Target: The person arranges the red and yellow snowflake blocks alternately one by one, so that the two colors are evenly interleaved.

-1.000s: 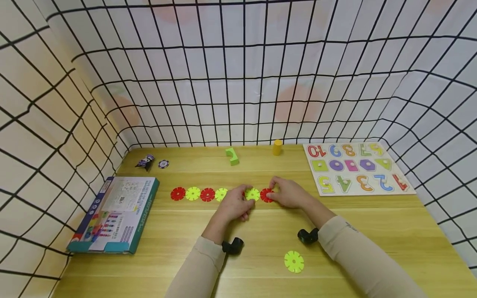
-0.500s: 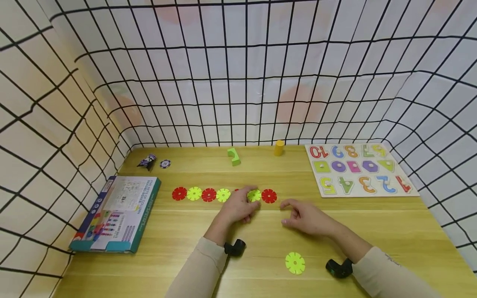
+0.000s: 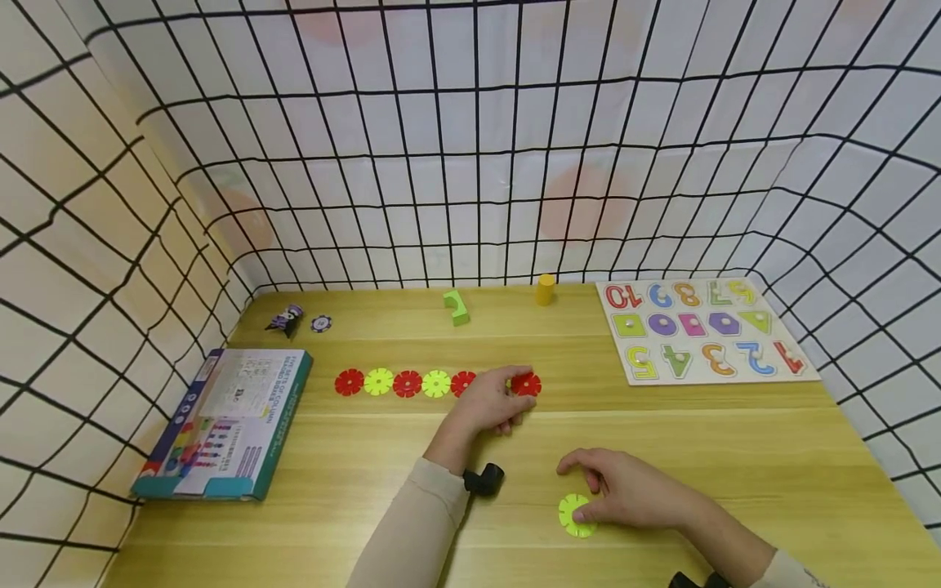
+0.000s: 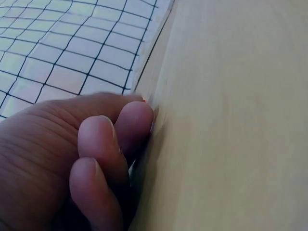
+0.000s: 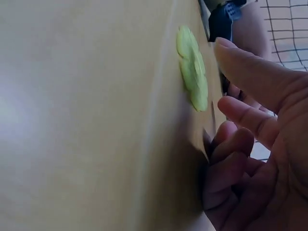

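Observation:
A row of notched plastic interlocking discs, alternately red and yellow-green, lies across the table in the head view, starting with a red disc (image 3: 349, 382). At its right end, my left hand (image 3: 488, 400) has thumb and index finger at opposite edges of the last red disc (image 3: 525, 384). That hand covers part of the row; its curled fingers (image 4: 96, 139) fill the left wrist view. Nearer the front, my right hand (image 3: 635, 490) is over a loose yellow-green disc (image 3: 567, 510), its thumb overlapping it. In the right wrist view this disc (image 5: 192, 70) lies flat beside the spread thumb and fingers.
A boxed set (image 3: 228, 425) lies at left. Behind the row are a small dark figure (image 3: 285, 320), a poker chip (image 3: 321, 324), a green arched block (image 3: 456, 308) and a yellow cylinder (image 3: 545, 290). A number puzzle board (image 3: 706, 333) lies at right. Grid-patterned cloth (image 3: 492, 188) surrounds the table.
My right hand has let go of the end red disc and come back toward the front, over the loose yellow-green disc. My left hand has shifted right, from the yellow-green disc to the red one.

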Available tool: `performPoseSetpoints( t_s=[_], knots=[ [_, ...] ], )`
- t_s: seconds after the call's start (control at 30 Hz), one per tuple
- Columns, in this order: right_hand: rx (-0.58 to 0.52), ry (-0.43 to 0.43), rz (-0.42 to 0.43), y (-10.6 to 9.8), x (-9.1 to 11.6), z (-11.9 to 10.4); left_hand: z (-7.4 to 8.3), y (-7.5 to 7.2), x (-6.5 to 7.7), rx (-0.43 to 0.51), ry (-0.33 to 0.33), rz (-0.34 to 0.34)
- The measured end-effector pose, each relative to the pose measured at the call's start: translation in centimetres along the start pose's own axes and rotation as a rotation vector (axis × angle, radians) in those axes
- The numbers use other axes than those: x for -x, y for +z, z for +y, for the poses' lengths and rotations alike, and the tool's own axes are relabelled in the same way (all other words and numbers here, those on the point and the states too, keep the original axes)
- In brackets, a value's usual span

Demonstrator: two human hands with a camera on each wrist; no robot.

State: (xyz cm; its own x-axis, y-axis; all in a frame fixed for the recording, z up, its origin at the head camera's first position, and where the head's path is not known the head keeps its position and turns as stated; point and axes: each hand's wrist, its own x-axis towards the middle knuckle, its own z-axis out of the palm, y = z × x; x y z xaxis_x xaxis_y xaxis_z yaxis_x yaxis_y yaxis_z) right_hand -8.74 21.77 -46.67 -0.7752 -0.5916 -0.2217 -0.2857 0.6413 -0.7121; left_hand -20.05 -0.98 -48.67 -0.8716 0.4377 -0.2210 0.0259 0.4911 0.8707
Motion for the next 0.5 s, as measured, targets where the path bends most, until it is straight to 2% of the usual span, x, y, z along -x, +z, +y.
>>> performPoseSetpoints(
  t_s=[0.13, 0.27, 0.5],
  knots=[
    [0.063, 0.008, 0.03, 0.8, 1.1, -0.1, 0.0, 0.2, 0.0, -0.017, -0.008, 0.017],
    [0.124, 0.021, 0.061, 1.2, 1.4, -0.2, 0.2, 0.2, 0.1, -0.022, -0.011, 0.035],
    [0.113, 0.038, 0.048, 1.2, 1.3, -0.1, 0.4, 0.4, 0.1, -0.009, -0.022, 0.043]
  ],
)
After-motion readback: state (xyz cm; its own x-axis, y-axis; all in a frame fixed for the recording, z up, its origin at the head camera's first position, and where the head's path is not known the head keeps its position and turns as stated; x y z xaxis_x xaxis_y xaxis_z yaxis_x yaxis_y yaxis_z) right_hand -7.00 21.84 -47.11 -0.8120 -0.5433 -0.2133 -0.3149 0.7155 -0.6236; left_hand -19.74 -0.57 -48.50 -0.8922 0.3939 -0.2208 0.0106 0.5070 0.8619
